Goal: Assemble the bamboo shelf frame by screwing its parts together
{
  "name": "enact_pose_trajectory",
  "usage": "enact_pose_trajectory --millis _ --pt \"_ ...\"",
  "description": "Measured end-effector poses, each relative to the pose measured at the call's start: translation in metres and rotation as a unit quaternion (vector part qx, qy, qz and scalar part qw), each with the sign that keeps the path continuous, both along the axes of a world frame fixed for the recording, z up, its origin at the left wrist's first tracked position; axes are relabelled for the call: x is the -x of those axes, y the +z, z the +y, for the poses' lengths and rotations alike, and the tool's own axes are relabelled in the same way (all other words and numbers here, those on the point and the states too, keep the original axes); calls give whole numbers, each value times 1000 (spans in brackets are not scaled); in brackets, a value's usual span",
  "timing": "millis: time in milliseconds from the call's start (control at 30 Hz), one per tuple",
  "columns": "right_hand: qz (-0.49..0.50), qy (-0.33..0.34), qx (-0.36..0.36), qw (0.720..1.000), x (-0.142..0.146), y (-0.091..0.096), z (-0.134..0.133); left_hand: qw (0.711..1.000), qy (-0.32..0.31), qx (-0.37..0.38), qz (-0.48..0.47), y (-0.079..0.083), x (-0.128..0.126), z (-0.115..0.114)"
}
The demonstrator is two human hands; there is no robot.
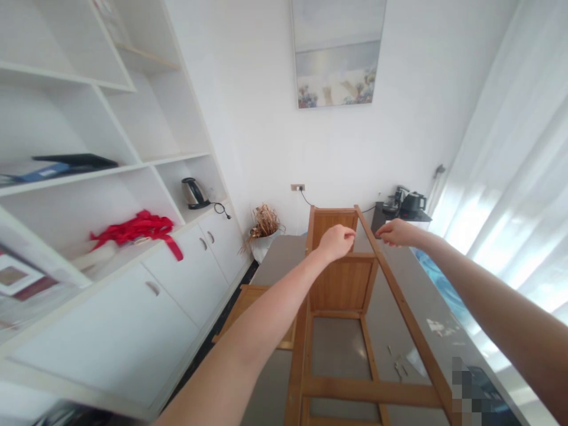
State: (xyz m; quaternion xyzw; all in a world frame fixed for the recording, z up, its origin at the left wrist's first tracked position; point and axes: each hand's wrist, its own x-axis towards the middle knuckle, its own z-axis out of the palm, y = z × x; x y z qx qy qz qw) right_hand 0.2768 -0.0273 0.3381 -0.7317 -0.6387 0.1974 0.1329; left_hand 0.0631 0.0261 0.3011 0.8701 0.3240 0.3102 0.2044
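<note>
A brown wooden furniture frame (pixel 402 299) with slatted panels (pixel 339 287) and crossbars stands on a grey table (pixel 277 260). My left hand (pixel 338 241) is over the far part of the frame, inside its right rail. Its fingers are pinched together; anything between them is too small to make out. Just outside that same rail is my right hand (pixel 396 233), with thumb and fingertips also closed in a pinch. Whether it holds something, I cannot tell. A gap separates the two hands.
Small pegs or screws (pixel 397 367) lie on the table right of the frame, near scraps (pixel 439 327). Another wooden panel (pixel 242 305) rests at left. White shelves (pixel 177 160) hold a kettle (pixel 194 193) and red ribbon (pixel 137 228). A dried plant (pixel 265 222) stands in the corner.
</note>
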Motion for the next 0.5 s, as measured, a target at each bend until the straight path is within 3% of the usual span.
enact_pose_trajectory --millis 100,200,500 --pt "-5 4 6 1000 -15 -20 -10 999 -29 34 31 -17 -44 -10" --pt "-13 18 -34 999 -24 -31 -16 998 -29 56 27 -35 -66 -12" --pt "-156 65 -114 979 -33 -36 -11 996 -18 77 31 -55 -79 -9"
